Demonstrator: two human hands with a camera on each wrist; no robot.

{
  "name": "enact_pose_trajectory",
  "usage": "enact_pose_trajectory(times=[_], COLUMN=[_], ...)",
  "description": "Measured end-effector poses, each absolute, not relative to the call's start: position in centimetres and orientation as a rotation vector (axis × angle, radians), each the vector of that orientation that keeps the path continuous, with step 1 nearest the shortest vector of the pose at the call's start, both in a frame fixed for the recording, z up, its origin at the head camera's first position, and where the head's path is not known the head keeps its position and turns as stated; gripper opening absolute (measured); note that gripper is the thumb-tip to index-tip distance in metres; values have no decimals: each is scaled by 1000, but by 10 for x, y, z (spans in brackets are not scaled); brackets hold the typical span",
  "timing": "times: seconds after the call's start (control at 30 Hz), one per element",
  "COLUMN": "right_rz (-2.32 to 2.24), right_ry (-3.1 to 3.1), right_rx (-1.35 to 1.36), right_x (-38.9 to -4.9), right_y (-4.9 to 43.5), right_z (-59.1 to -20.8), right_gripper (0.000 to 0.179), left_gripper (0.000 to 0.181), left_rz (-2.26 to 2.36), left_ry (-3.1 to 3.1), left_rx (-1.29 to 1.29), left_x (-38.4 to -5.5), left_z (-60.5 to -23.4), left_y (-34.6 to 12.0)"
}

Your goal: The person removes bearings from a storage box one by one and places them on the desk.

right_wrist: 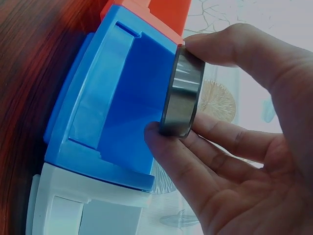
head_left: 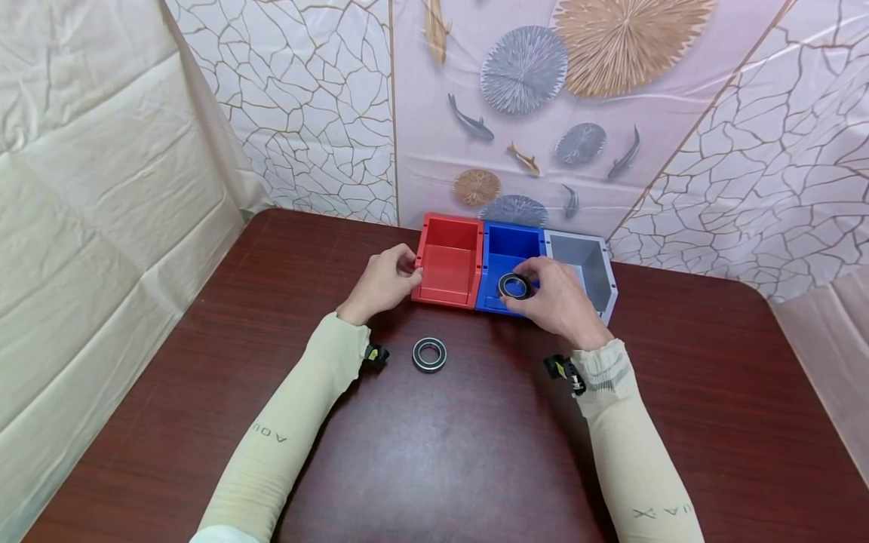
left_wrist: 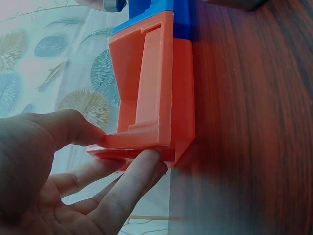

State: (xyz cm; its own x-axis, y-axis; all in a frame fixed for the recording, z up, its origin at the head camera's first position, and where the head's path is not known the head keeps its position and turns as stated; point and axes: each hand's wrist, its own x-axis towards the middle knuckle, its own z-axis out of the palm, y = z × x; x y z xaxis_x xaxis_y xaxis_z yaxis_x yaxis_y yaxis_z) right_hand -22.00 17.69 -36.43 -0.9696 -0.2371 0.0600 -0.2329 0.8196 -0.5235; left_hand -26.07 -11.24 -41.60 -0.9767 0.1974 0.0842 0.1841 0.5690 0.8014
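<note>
My right hand (head_left: pixel 560 303) pinches a metal ball bearing (right_wrist: pixel 183 93) by its outer edge between thumb and fingers. The bearing is held over the front part of the blue bin (head_left: pixel 514 241), and the right wrist view shows it edge-on before the bin's opening. My left hand (head_left: pixel 383 282) grips the left side wall of the red bin (head_left: pixel 451 232), thumb on the inner side and fingers outside and below the rim. A second bearing (head_left: pixel 429 369), with a dark ring face, lies flat on the table in front of the red bin.
A grey bin (head_left: pixel 597 264) stands at the right of the blue one, the three bins side by side. They sit near the back of the dark wooden table (head_left: pixel 434 460). Behind rises a patterned curtain (head_left: pixel 326 113); a pale cloth (head_left: pixel 88 226) hangs at the left.
</note>
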Motion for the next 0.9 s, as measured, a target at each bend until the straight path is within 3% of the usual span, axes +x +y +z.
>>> enact_pose_trajectory(times=[0.9], right_rz=[-817], right_ry=[2956], right_rx=[-448], right_x=[-220], right_y=[179], right_z=[-363], right_gripper=[52], left_gripper=[18], left_rz=[1403], left_ry=[2769], left_rx=[337], left_x=[-260], left_z=[-415], left_y=[-113])
